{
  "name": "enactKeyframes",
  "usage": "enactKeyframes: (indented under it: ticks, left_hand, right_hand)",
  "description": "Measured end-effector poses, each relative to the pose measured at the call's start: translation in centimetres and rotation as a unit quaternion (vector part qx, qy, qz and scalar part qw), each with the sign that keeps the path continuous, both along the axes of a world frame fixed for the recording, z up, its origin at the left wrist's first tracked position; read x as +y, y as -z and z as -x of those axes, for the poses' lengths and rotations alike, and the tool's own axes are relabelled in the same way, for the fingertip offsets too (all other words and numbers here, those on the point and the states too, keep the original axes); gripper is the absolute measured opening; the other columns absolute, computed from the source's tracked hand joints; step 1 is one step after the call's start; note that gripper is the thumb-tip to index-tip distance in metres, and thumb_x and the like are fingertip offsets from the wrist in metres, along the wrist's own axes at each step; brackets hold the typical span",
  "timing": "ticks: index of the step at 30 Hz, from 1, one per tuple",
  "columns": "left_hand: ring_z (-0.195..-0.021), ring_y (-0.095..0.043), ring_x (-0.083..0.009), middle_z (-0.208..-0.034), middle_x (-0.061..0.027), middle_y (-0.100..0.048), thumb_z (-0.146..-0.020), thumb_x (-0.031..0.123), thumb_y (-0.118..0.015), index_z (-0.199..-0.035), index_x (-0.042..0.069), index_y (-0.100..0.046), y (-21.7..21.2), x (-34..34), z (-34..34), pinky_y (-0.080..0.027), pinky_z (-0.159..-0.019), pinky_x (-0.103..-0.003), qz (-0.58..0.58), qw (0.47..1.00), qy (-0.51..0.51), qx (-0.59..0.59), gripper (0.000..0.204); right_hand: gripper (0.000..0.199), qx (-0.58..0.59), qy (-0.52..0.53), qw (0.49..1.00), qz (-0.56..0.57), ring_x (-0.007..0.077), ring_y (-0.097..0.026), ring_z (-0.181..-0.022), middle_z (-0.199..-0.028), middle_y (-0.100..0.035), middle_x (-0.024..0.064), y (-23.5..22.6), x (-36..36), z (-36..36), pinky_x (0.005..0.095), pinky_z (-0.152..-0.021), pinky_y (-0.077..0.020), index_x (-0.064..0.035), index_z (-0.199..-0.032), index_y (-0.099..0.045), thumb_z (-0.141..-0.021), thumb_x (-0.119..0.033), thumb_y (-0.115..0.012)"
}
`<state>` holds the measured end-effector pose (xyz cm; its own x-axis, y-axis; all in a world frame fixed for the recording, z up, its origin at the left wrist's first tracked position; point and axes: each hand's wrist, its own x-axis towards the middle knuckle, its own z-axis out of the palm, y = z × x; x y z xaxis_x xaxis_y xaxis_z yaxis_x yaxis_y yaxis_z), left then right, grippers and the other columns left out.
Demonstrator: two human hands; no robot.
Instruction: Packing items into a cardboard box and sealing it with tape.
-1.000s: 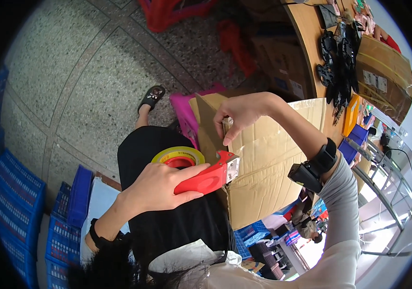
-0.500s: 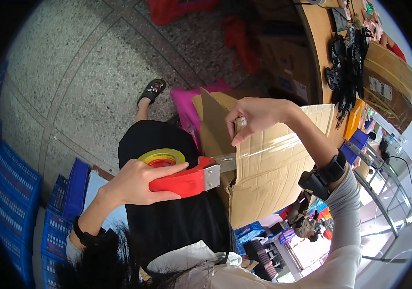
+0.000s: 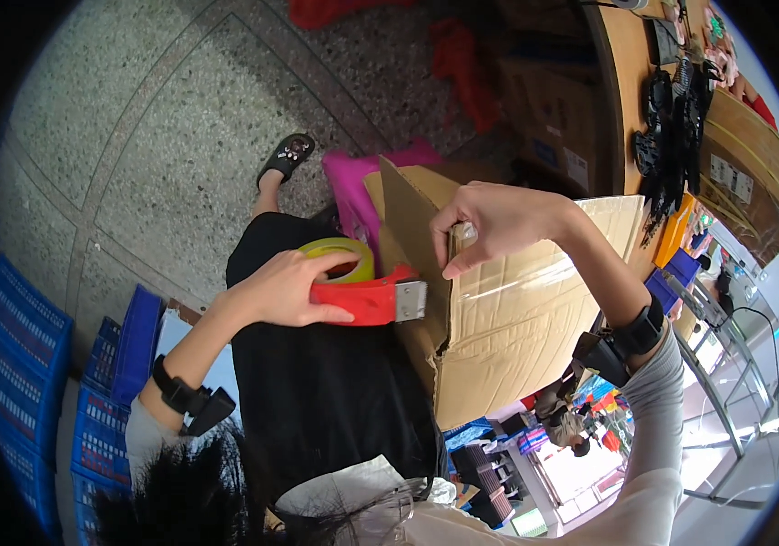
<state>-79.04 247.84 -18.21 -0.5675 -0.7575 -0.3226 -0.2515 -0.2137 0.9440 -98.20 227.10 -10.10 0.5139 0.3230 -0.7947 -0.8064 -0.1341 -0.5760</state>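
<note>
two bare hands apart, each closed on something different: left hand (image 3: 282, 291) wrapped around a red tape dispenser (image 3: 362, 303), right hand (image 3: 503, 223) arched down from above, thumb and fingers pinched on the left edge of a large brown carton (image 3: 517, 359). between the two hands, the dispenser: to the right of the left palm, below and left of the right fingertips, over black clothing (image 3: 330, 400) on the lap. right hand nearer to the carton, in contact with it; left hand set back behind the dispenser body.

long axis of the dispenser roughly level across the view, from the left palm toward the carton. metal plate (image 3: 410, 301) at the leading end, pointing right, just beside the carton edge. cannot tell whether touching, nor whether any clear film spans the gap. yellow-green tape roll (image 3: 364, 260) on the far side of the dispenser, partly behind the left fingers.

carton edge running nearly up and down in the view, slightly tilted, so close to square with the dispenser. wide creased panel spreading to the right of it, with a shiny strip of clear tape (image 3: 517, 283) crossing under the right hand. cardboard flap (image 3: 405, 202) raised at the far left corner, beside a pink stool (image 3: 351, 196). farther off, at upper right, a wooden table (image 3: 628, 68) with black clips (image 3: 667, 136); at lower left, stacked blue crates (image 3: 21, 350).
</note>
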Motion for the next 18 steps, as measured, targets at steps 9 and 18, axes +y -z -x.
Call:
enactKeyframes:
  ticks: [9, 18]
  left_hand:
    - [-0.066, -0.061, -0.035, -0.068, -0.018, -0.06, -0.068, 0.038, -0.075, -0.091, -0.002, -0.061, 3.1, -0.7, 3.5, -0.047, -0.061, -0.037, -0.046, 0.996, 0.037, 0.063, 0.048]
    - [-0.061, -0.058, -0.037, -0.061, -0.0181, -0.057, -0.069, 0.047, -0.072, -0.078, 0.001, -0.064, -5.2, -0.1, 3.0, -0.047, -0.057, -0.039, 0.005, 0.999, 0.05, 0.003, 0.047]
  right_hand:
    - [0.015, -0.017, -0.034, 0.997, 0.064, 0.0217, -0.063, -0.071, -0.071, -0.065, 0.0086, -1.3, 0.8, 0.6, 0.0323, -0.066, -0.0452, -0.0048, -0.074, -0.067, -0.07, -0.019, -0.071]
    - [0.014, -0.071, -0.02, 0.984, 0.162, 0.028, -0.063, -0.064, -0.064, -0.063, 0.0106, -9.2, 3.1, 1.9, 0.0356, -0.059, -0.0462, -0.0107, -0.079, -0.068, -0.069, -0.021, -0.068]
